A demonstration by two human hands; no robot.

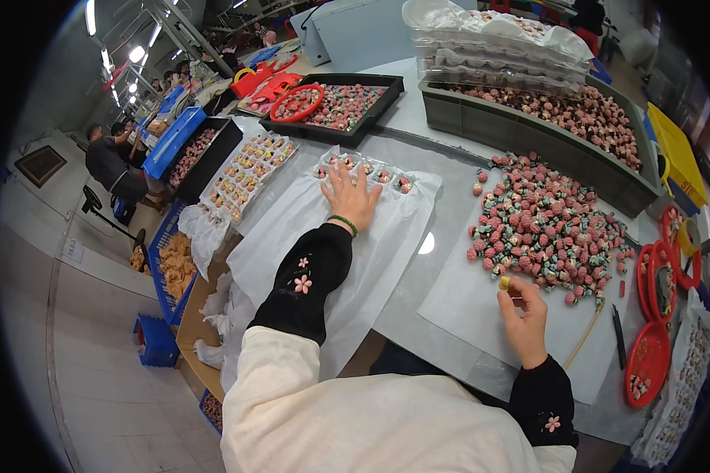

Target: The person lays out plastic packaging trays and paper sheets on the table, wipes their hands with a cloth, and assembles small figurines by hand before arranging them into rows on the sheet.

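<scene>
My left hand (353,199) lies open, fingers spread, on white tissue paper (300,217) and the edge of a clear tray (384,175) with small pink figures in its cups. The paper covers the tray's nearer part. My right hand (526,322) is closed in a pinch beside a big heap of small pink and grey-green figures (540,221). At its fingertips shows a small yellow piece (504,282); whether it is held or wrapped round a finger I cannot tell.
Behind the heap stands a long grey bin (528,126) of figures with stacked clear trays (497,59). Farther left are a black tray (386,85) and a filled tray (248,173). A thin stick (584,337), a black pen (618,335) and red baskets (649,359) lie at right.
</scene>
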